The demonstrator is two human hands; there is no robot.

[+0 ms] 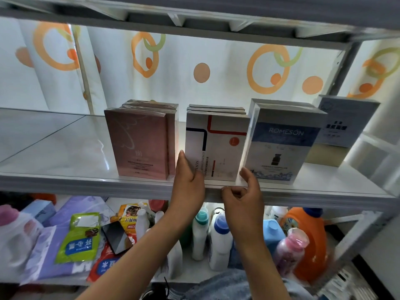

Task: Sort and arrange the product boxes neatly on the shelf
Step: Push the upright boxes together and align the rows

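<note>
Upright box rows stand on the white shelf (65, 152): pink boxes (140, 144), white boxes with red and navy lines (220, 148), and blue-and-white ROMESON boxes (281, 146). A pale blue box (344, 124) sits further back on the right on a tan carton. My left hand (187, 176) lies with straight fingers flat against the left side of the front white box. My right hand (242, 191) is at the shelf's front edge, its thumb touching the lower left corner of the front ROMESON box, fingers loosely curled and holding nothing.
The shelf's left half is bare. Below, a lower shelf holds detergent bottles (218, 234), an orange jug (307, 239), snack packets (80, 237) and a phone (116, 237). A steel upright (344, 68) bounds the right side; a patterned curtain hangs behind.
</note>
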